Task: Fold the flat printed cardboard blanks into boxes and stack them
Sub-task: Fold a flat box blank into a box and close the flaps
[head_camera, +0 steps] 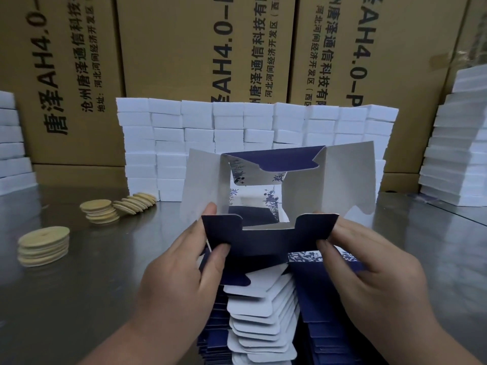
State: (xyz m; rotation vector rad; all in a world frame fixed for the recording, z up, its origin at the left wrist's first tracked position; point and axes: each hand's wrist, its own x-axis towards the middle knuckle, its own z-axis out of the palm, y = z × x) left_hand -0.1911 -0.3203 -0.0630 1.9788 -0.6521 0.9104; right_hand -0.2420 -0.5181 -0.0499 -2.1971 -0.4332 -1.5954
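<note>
A dark blue and white printed cardboard blank [266, 242] is opened into a square tube in front of me, its grey side flaps standing up left and right. My left hand [184, 267] pinches the near blue flap at its left corner, thumb on top. My right hand [369, 262] pinches the same flap at its right corner. Beneath the hands lies a pile of flat blanks [261, 322], blue and white edges fanned out. A wall of stacked white boxes [237, 122] stands behind the tube.
Piles of round tan discs [43, 246] [101, 210] lie on the shiny metal table [79, 285] at the left. More white box stacks stand at far left [10, 143] and far right [458, 143]. Large brown cartons [184, 43] close off the back.
</note>
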